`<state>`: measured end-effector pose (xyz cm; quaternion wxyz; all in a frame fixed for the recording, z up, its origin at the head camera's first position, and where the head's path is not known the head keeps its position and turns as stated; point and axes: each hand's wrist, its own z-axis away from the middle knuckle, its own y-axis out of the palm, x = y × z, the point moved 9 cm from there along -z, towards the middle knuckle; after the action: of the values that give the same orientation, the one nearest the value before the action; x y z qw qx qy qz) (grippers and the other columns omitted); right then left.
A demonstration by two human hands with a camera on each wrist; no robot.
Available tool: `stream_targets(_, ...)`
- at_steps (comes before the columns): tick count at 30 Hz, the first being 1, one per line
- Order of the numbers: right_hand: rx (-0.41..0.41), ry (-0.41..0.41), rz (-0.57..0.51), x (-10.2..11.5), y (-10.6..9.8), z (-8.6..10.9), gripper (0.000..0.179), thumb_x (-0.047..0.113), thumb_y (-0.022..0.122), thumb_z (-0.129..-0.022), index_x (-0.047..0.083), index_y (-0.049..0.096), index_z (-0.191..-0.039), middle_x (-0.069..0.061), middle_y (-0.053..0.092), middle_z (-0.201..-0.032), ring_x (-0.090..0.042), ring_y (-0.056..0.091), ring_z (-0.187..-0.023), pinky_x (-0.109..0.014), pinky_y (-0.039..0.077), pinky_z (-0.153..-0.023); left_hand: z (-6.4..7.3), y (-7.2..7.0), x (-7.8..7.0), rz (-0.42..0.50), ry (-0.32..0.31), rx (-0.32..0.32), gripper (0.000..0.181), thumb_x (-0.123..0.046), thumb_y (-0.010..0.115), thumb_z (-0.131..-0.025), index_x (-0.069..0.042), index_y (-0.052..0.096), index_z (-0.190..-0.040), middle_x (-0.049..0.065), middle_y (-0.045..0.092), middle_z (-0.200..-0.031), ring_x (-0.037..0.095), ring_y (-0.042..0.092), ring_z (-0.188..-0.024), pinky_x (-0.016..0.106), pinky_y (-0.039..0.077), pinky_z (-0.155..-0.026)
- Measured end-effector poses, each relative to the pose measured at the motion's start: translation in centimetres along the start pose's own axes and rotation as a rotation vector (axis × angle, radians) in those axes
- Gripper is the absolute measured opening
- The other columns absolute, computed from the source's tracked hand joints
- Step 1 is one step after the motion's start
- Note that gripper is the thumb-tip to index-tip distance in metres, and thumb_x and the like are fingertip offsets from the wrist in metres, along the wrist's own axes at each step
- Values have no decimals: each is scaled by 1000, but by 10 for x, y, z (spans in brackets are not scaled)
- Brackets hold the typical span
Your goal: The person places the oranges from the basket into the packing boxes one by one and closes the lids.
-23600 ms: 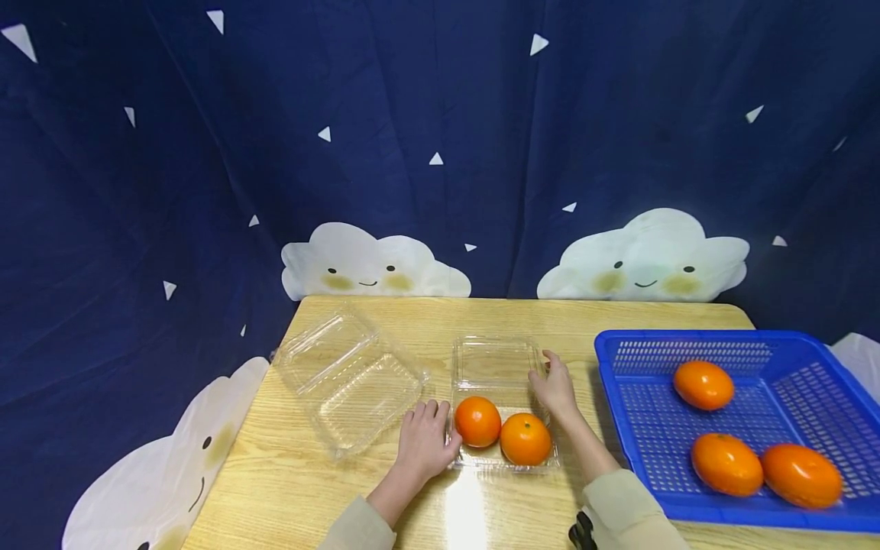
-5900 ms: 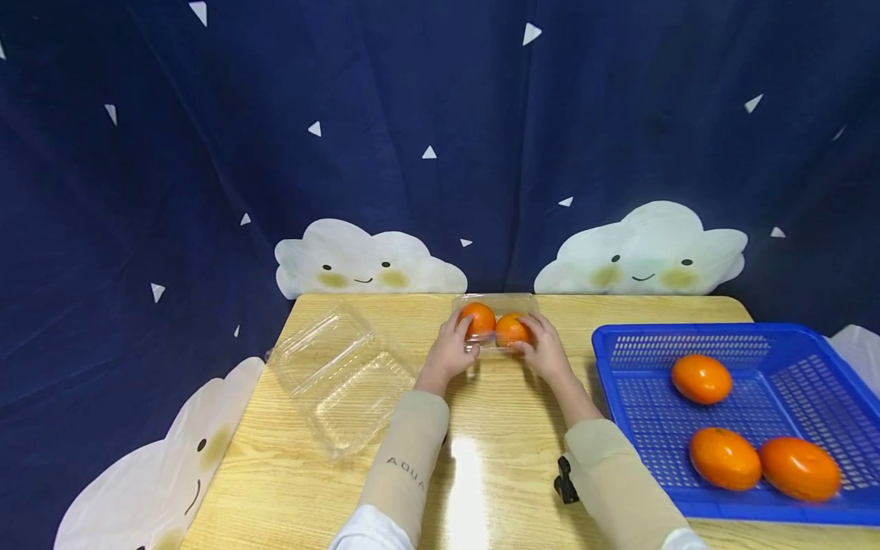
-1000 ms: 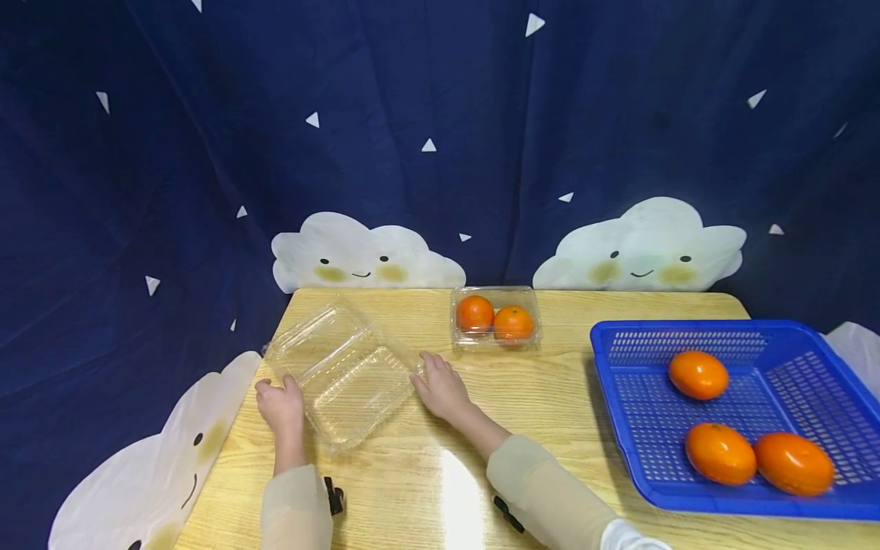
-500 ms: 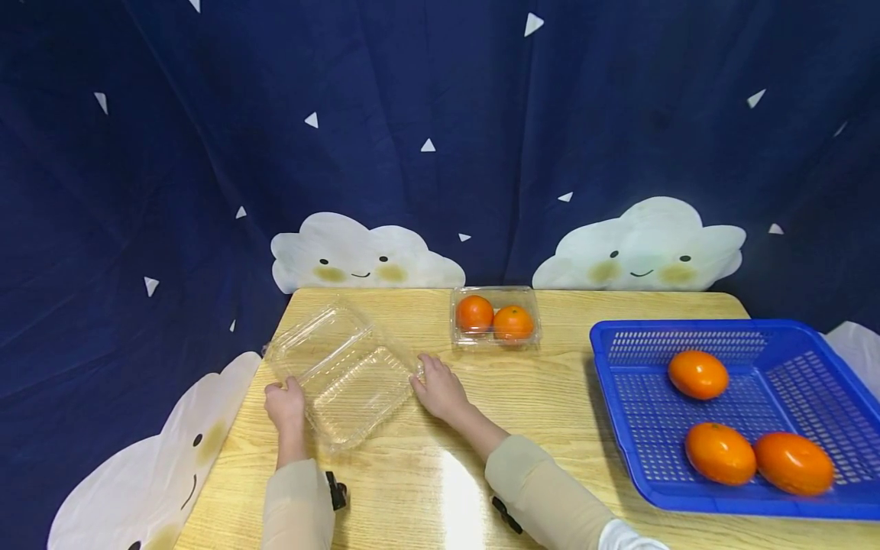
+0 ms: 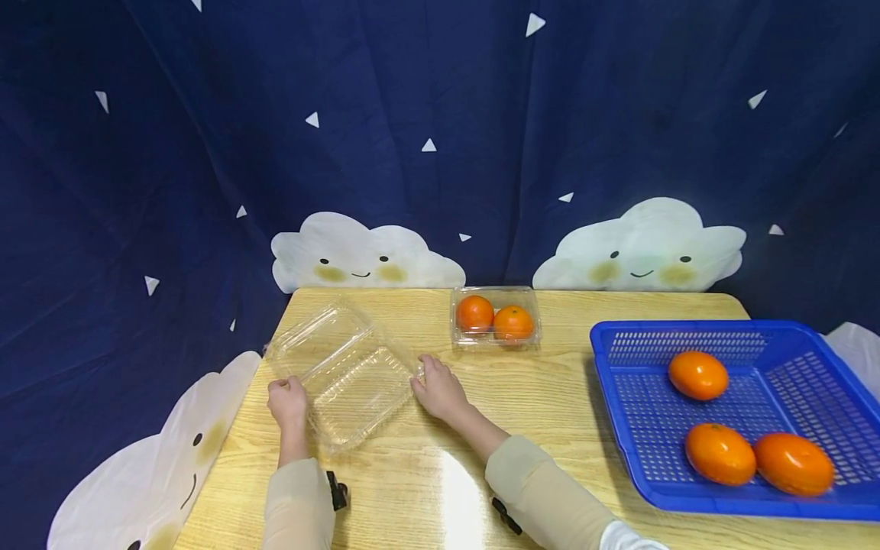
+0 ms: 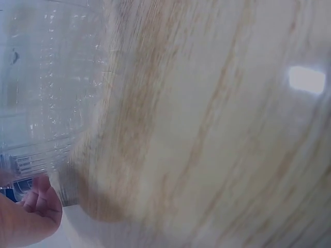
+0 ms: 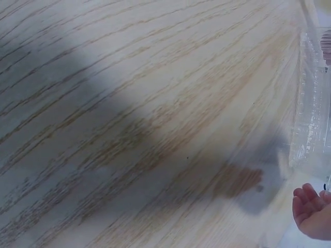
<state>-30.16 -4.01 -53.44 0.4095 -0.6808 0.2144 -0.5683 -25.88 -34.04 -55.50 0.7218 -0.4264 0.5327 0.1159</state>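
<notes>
A clear plastic clamshell container point(image 5: 357, 389) lies open at an angle on the left of the table, nothing inside it. My left hand point(image 5: 287, 401) grips its left edge; in the left wrist view, that hand's curled fingers point(image 6: 44, 201) show low at the container's side. At the right corner, my right hand point(image 5: 440, 388) holds the rim between thumb and fingers. Seen from the right wrist, the fingers point(image 7: 306, 201) are bent close to the clear wall. Farther back stands a second clamshell point(image 5: 496, 292), closed over two oranges point(image 5: 475, 314).
A blue plastic basket point(image 5: 619, 428) on the right holds three oranges point(image 5: 720, 454). The wooden table point(image 5: 550, 473) ends at a dark blue curtain point(image 5: 385, 114) with white clouds, along its back and left sides.
Earlier, the two-orange clamshell stood open near me; it was closed and pushed to the back. Both hands then moved to the other clamshell. Lately my left hand slid right and closed on its edge.
</notes>
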Motion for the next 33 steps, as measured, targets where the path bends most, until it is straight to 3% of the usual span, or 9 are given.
stream_targets(11, -19, 39, -59, -4, -2, 2, 42, 25, 55, -85, 3, 47, -121, -13, 58, -109, -30, 58, -95, -41, 47, -79, -1, 3, -1, 24, 44, 8, 40, -16, 34, -90, 14, 44, -113, 37, 52, -102, 49, 47, -99, 52, 35, -90)
stream_targets(15, -29, 58, -32, -6, -5, 2, 38, 26, 57, -81, 5, 49, -112, -8, 60, -99, -23, 59, -83, -34, 47, -68, 0, 4, -3, 31, 71, 21, 39, -15, 33, -90, 13, 44, -115, 34, 55, -96, 46, 51, -93, 49, 38, -87)
stream_targets(22, -44, 86, 18, -8, -10, 4, 33, 27, 62, -76, 7, 51, -99, -1, 56, -78, -16, 53, -61, -27, 40, -49, 0, 10, -4, 41, 100, 52, 38, -15, 32, -91, 12, 43, -116, 32, 56, -100, 43, 52, -92, 47, 39, -84)
stream_targets(33, -52, 51, 139, -8, -15, 6, 28, 30, 61, -74, 9, 49, -88, 0, 51, -67, -17, 48, -55, -29, 37, -45, 3, 16, -7, 34, 148, 63, 36, -11, 33, -88, 11, 43, -116, 27, 54, -95, 39, 52, -85, 44, 40, -76)
